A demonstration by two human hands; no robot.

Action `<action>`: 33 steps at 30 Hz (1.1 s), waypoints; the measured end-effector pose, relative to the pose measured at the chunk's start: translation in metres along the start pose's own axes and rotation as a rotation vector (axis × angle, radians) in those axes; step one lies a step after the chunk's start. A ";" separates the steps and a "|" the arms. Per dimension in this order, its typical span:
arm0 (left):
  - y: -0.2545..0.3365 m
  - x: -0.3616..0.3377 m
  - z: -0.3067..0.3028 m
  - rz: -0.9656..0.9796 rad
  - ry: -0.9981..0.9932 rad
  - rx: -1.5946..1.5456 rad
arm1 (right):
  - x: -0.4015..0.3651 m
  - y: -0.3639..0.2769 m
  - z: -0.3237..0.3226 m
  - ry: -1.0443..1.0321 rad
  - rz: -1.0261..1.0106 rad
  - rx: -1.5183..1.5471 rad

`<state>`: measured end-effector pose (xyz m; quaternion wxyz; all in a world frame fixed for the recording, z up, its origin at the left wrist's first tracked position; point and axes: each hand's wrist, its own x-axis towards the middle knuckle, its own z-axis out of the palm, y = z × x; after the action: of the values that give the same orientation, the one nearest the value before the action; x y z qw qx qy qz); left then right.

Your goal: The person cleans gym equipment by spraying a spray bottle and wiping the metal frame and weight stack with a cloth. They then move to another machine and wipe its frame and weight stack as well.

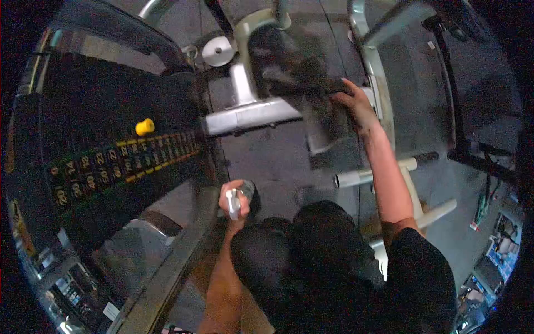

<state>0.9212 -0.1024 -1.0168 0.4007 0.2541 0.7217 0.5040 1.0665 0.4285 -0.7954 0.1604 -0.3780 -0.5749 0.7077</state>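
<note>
My left hand (229, 196) is closed around a spray bottle (233, 205) with a pale trigger head, low in front of my body. Part of its clear body shows beside my fingers. Farther out, my right hand (359, 106) has its thumb and fingers closed on the edge of a dark blurred piece (320, 86) that may be a cloth or a padded part; motion smear hides its kind. To its left is the silver metal frame (253, 114) of an exercise machine.
A weight stack (111, 158) with numbered plates and a yellow selector pin (144, 127) stands at left. A round metal disc (218, 51) is near the top. At right are a pale upright (378, 72), a bar with a dark grip (384, 170) and a black frame (453, 111).
</note>
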 end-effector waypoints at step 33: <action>0.292 -0.124 0.006 -0.571 0.113 0.377 | -0.147 -0.116 -0.020 -0.011 -0.068 -1.172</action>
<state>0.9838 -0.0887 -0.7058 0.4308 0.0830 0.8652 0.2426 1.1541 0.3790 -0.6363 -0.0559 -0.3813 -0.8828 0.2685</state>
